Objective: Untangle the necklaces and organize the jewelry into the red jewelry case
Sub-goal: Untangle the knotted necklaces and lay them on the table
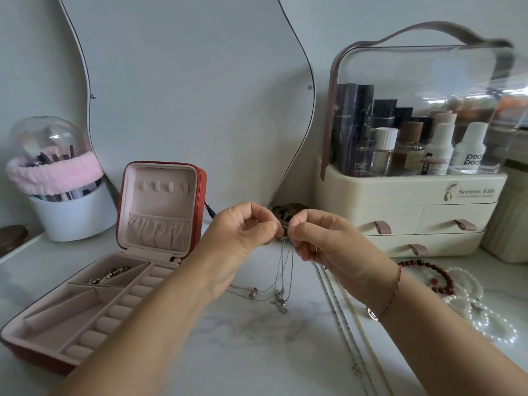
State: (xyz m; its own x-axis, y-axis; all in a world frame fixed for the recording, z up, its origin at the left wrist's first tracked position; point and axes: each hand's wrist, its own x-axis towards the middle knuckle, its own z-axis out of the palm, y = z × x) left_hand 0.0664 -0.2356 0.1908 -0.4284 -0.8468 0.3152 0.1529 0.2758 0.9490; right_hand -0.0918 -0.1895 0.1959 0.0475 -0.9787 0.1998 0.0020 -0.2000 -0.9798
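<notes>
Two hands raised over the middle of the white marble-look tabletop (243, 338). Left hand (243, 232) and right hand (323, 238) each pinch the knot of thin silver tangled necklaces (283, 270) between thumb and fingertips. Chains hang down, pendants touching the surface. Red square jewelry case with pink lining (160, 178) sits open by the left edge, lid upright, with a metallic piece (108, 275) in a rear compartment. Dark red bead bracelet (428, 274) and white pearl strands (480, 310) lie near the right edge.
</notes>
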